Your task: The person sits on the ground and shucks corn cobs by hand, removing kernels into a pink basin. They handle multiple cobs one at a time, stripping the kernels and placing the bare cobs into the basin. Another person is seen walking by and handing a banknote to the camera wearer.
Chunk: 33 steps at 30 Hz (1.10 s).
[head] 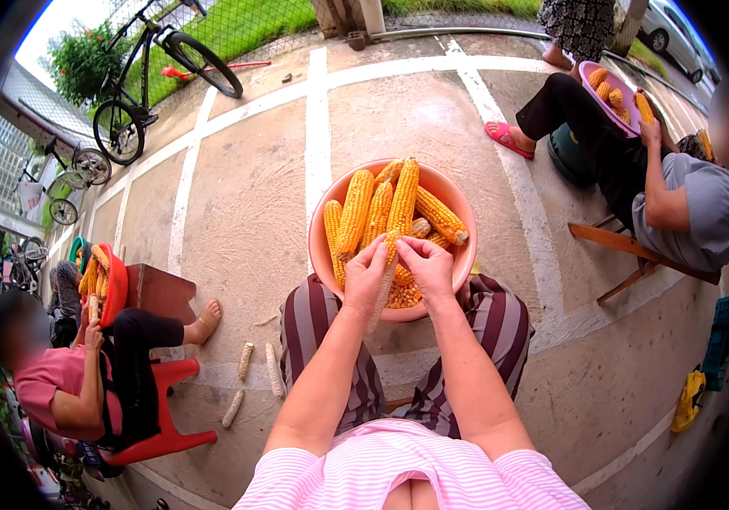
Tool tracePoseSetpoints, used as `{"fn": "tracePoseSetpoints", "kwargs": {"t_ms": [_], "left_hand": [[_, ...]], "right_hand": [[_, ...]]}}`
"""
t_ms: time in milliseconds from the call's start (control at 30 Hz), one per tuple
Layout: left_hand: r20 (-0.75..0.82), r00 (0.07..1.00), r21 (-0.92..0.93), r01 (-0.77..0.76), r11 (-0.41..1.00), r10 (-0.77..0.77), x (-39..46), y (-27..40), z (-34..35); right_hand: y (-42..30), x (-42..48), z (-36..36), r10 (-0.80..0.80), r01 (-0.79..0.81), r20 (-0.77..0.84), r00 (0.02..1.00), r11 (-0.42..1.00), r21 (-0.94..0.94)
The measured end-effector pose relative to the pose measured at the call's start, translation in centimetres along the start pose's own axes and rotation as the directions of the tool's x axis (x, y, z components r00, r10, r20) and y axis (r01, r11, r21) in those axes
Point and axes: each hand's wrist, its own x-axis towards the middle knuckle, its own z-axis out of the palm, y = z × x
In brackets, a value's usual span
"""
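Observation:
A pink plastic basin [468, 255] rests at my lap, between my knees. Several dried ears of yellow corn [356, 207] lie in it, with loose corn kernels [403, 296] at its near side. Over the basin, my left hand [366, 273] and my right hand [427, 266] hold a partly shelled corn cob [385, 290] between them. Its near part is bare and pale; yellow kernels remain at the far end, where the thumbs and fingertips of both hands meet. One whole ear [404, 194] lies just beyond my fingertips.
Bare cobs [273, 370] lie on the concrete left of my legs. At left, a person on a red plastic stool [176, 376] handles corn over a red basin [121, 287]. At right, another person on a wooden chair [638, 248] holds corn by a pink basin [632, 131]. A bicycle [148, 70] stands at far left.

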Motion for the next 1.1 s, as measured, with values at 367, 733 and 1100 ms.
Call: {"fn": "tracePoseSetpoints", "kwargs": {"t_ms": [367,733,1100], "left_hand": [[-0.008,1.0,-0.004,-0.001,1.0,0.001,0.3,-0.5,-0.2],[-0.019,1.0,-0.045,-0.011,0.999,0.01,0.3,-0.5,0.0],[-0.012,0.999,-0.08,0.036,0.996,-0.037,0.5,-0.1,-0.1]], "right_hand": [[-0.7,-0.3,0.3,0.066,-0.066,-0.008,0.998,0.996,0.061],[1.2,0.3,-0.1,-0.065,0.066,0.027,0.998,0.998,-0.003],[1.2,0.2,0.1,-0.124,0.123,0.002,0.992,0.977,-0.174]]}}
